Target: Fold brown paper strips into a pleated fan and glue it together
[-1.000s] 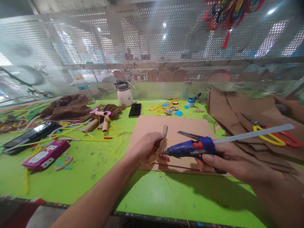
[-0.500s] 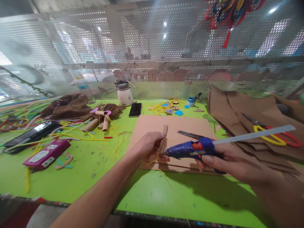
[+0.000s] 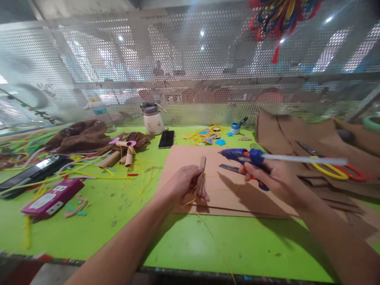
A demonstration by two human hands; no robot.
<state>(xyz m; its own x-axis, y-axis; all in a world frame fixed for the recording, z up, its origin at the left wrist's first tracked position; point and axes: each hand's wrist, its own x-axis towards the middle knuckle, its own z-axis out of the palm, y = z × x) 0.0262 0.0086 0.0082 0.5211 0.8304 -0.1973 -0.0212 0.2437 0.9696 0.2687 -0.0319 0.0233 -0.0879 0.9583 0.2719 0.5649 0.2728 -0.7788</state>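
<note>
Over a sheet of cardboard (image 3: 181, 158), my left hand (image 3: 187, 180) pinches a narrow folded cardboard strip (image 3: 202, 172), held upright. Yellow string (image 3: 204, 223) trails from near that strip down over the table's front edge. In my right hand (image 3: 264, 174) is a blue hot glue gun (image 3: 240, 153), its nozzle pointing left and a long translucent glue stick (image 3: 305, 159) jutting from its rear. The nozzle is apart from the strip, above and to its right. A dark flat blade (image 3: 228, 168) lies on the cardboard beneath the gun, partly hidden by my right hand.
Brown paper (image 3: 282, 134) with scissors (image 3: 329, 168) lies at right. Behind the cardboard are a phone (image 3: 166, 139), a white jug (image 3: 152, 120), yellow string scraps and a small blue paint jar (image 3: 235, 128). Cardboard tubes (image 3: 128, 156), a purple box (image 3: 53, 198) and pipe cleaners are at left.
My right hand has drawn the glue gun's nozzle away from the strip, up and to the right. My left hand keeps its hold on the strip.
</note>
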